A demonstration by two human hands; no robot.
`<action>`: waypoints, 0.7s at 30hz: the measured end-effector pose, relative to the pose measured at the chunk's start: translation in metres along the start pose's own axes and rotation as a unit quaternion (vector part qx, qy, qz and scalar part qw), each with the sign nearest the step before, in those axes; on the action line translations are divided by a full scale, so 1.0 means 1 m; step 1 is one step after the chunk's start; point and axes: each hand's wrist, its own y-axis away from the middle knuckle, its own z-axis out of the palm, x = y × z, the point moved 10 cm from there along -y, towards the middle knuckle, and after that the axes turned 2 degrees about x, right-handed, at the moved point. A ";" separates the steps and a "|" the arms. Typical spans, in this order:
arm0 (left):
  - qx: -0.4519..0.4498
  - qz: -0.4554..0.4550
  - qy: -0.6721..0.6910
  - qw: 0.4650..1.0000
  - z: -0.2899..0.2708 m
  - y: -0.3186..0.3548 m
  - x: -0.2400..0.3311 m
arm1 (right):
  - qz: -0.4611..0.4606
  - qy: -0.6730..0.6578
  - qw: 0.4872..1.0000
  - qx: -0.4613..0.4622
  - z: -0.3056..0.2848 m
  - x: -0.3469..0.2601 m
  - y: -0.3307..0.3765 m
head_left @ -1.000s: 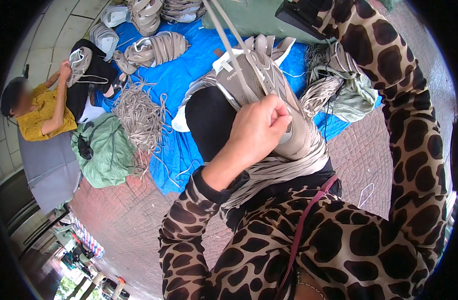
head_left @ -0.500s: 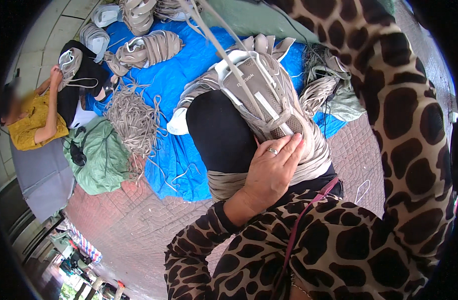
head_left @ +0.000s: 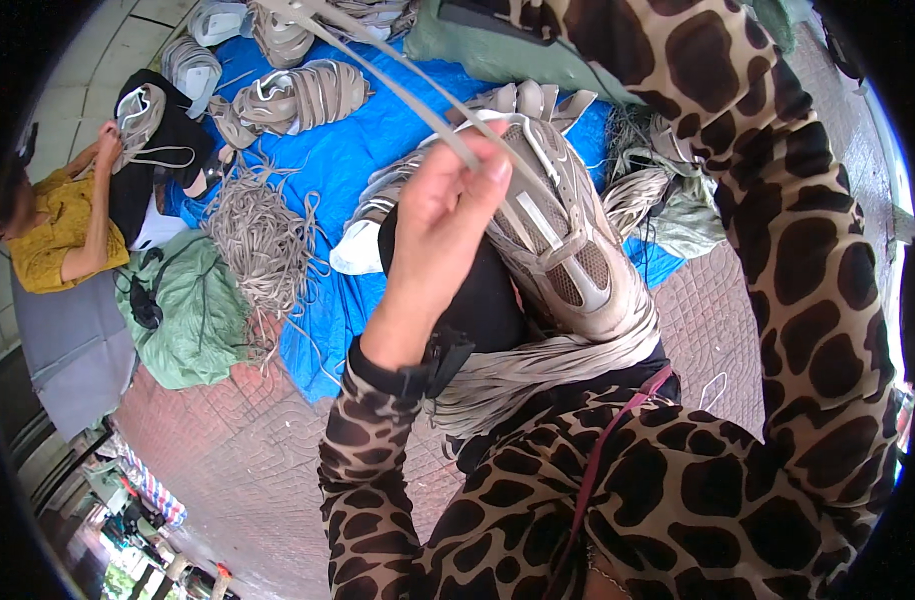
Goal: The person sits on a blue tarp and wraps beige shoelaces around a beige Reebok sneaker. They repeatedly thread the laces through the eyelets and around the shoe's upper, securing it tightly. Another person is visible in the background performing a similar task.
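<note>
Your left hand (head_left: 443,215) pinches the grey laces (head_left: 398,70) just above the beige shoe (head_left: 563,240) on your lap, toe pointing away, while your right hand is hidden.

a blue tarp (head_left: 378,130) lay spread over reddish patterned paving (head_left: 238,440). on the tarp sat a loose heap of beige laces (head_left: 263,250) and several grey shoe uppers bundled with laces (head_left: 298,95). a crumpled green sack (head_left: 193,310) rested at the tarp's near-left edge, with another green sack (head_left: 488,55) at the far side. at the left a seated person in a yellow shirt (head_left: 53,235) held a grey shoe upper (head_left: 143,110) on a black form
</note>
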 end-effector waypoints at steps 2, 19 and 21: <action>-0.091 0.012 0.056 0.994 0.012 -0.011 0.000 | 0.094 0.091 0.991 -0.016 0.004 0.016 0.020; 0.039 0.118 0.046 0.991 -0.007 -0.020 0.079 | 0.176 0.027 0.983 -0.052 0.025 0.028 0.285; 0.047 0.064 0.194 0.978 -0.030 -0.017 0.080 | 0.113 -0.045 0.993 0.000 -0.031 -0.021 0.278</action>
